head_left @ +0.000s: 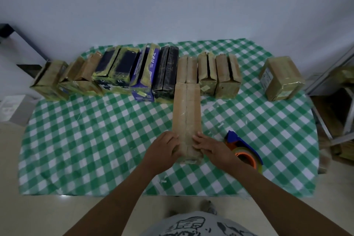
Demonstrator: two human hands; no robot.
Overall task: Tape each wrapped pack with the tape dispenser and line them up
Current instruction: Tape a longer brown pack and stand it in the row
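A long brown wrapped pack (186,113) lies lengthwise in the middle of the checked table, its far end touching the row. My left hand (164,149) holds the near left side of the pack, fingers curled over its edge. My right hand (212,148) presses flat on the pack's near right top. The blue and orange tape dispenser (243,149) lies on the cloth just right of my right hand, partly hidden by my wrist. A row of wrapped packs (134,74) stands along the far side of the table.
A single brown pack (282,77) stands apart at the far right. The green and white checked cloth (86,140) covers the table. A metal frame and cardboard (337,101) stand beside the table's right edge. A grey box (13,109) sits on the floor at left.
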